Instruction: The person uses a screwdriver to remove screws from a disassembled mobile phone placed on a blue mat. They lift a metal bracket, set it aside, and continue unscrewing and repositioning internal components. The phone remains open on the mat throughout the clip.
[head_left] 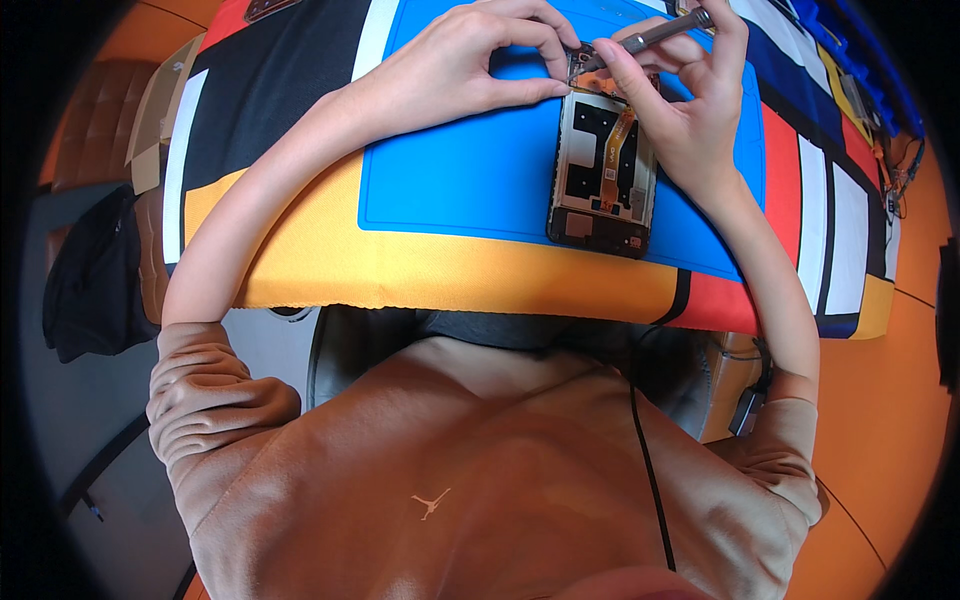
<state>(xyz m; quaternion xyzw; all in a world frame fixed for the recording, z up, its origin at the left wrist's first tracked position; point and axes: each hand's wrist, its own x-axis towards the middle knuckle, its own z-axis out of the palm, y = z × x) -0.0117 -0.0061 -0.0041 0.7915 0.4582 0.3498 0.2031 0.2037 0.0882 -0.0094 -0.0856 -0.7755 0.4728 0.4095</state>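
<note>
An opened smartphone (pixel 583 225) lies on a blue work mat (pixel 450 190), its inner frame, circuit parts and an orange flex cable (pixel 613 160) uncovered. My left hand (pixel 460 70) bends round the phone's upper left edge, with thumb and fingertips pressed against it. In my right hand (pixel 705 115) is a slim grey-brown screwdriver (pixel 665 32), slanting down to the left. Its tip reaches the phone's upper end, between both hands; the fingers partly hide what it touches there.
A tablecloth (pixel 300 250) of yellow, black, red and white blocks lies under the mat. At the far right stands a blue bin (pixel 880 75) near some cables (pixel 905 165). A dark bag (pixel 95 275) and an open cardboard box (pixel 155 110) are at the left.
</note>
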